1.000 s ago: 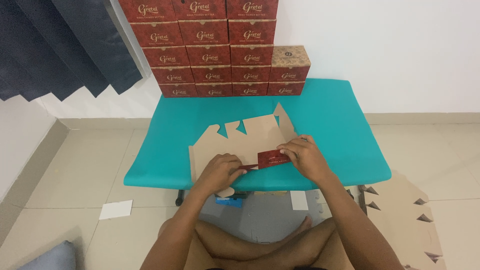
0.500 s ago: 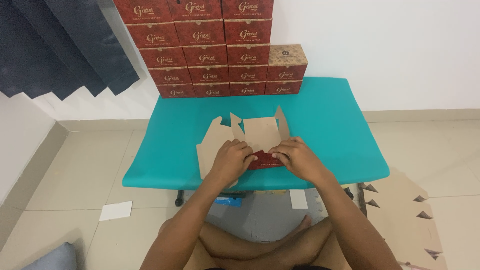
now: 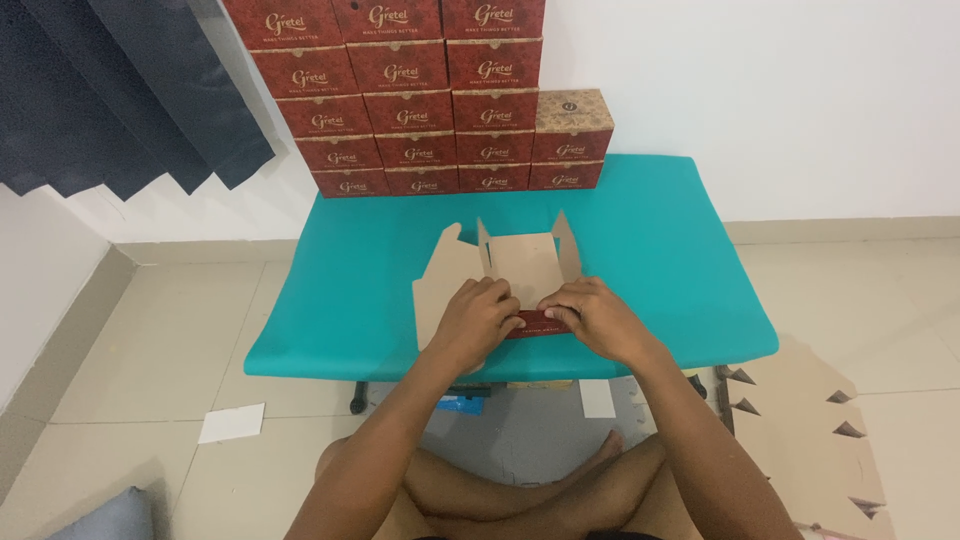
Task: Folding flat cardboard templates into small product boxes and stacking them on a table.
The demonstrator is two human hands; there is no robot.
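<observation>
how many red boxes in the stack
17 red boxes against the wall: three columns of five, a right column of two; more may sit above frame.

White wall [image 3: 780, 90] runs across the top, evenly lit. A dark blue curtain [image 3: 110, 90] hangs at ten o'clock with a zigzag hem. The low teal table [image 3: 660, 250] sits dead centre on a pale tiled floor [image 3: 160, 340]. Red boxes stacked [image 3: 420, 90] at twelve o'clock touch the wall. Flat cardboard sheets [image 3: 810, 440] lie at four o'clock, a white paper scrap [image 3: 231, 423] at eight.
</observation>
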